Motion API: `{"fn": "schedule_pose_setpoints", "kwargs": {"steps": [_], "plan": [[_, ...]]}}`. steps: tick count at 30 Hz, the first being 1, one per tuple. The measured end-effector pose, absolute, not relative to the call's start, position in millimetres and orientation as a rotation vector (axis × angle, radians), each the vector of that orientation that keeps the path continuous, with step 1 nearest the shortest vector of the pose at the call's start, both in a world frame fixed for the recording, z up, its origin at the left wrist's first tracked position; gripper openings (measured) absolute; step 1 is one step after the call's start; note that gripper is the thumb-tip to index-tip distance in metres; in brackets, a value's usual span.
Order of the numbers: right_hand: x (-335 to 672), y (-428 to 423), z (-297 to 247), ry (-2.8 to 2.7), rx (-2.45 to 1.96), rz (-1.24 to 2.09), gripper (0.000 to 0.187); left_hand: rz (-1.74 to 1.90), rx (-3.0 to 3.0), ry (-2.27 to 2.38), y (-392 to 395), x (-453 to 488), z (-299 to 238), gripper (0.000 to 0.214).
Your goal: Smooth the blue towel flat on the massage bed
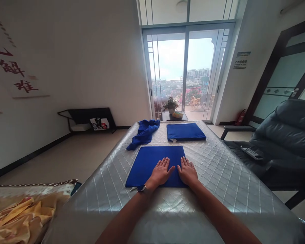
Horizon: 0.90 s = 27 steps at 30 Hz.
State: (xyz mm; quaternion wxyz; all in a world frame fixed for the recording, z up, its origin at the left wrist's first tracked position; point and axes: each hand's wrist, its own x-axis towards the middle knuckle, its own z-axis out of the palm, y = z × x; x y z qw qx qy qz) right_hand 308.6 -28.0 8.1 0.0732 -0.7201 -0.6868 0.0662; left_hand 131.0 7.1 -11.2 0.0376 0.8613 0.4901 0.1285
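Observation:
A flat blue cloth [147, 164], folded into a rectangle, lies in front of me on the silver quilted table cover [218, 169]. My left hand [161, 172] rests flat on the middle of it, fingers stretched out. My right hand [188, 171] lies palm down along its right edge, fingers also straight and slightly apart. Neither hand grips anything. A small white tag shows at the cloth's near left corner. Beyond it, a neat blue folded stack [185, 131] sits at the far right, and a crumpled blue cloth [144, 133] lies at the far left.
To the right stands a dark armchair [282, 135] with a white device [252, 153] on its seat. A potted plant [171, 105] is on a small stand past the table's far end. Yellow fabric [22, 217] lies at lower left. A bag [99, 124] leans by the wall.

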Motion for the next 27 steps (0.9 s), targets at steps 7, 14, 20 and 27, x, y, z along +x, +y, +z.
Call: {"fn": "schedule_pose_setpoints", "kwargs": {"steps": [7, 14, 20, 27], "plan": [[308, -27, 10, -2.046, -2.171, 0.243, 0.067, 0.217, 2.502, 1.853, 6, 15, -14, 0.077], [307, -28, 11, -2.059, -2.178, 0.202, 0.067, 0.257, 2.582, 1.945, 1, -24, -33, 0.07], [304, -35, 18, -2.058, -2.186, 0.108, 0.065, 0.33, 2.576, 1.978, 2, -21, -36, 0.074], [310, -82, 17, -2.132, -2.188, 0.168, 0.067, 0.342, 2.573, 1.981, 4, -20, -39, 0.072]]}}
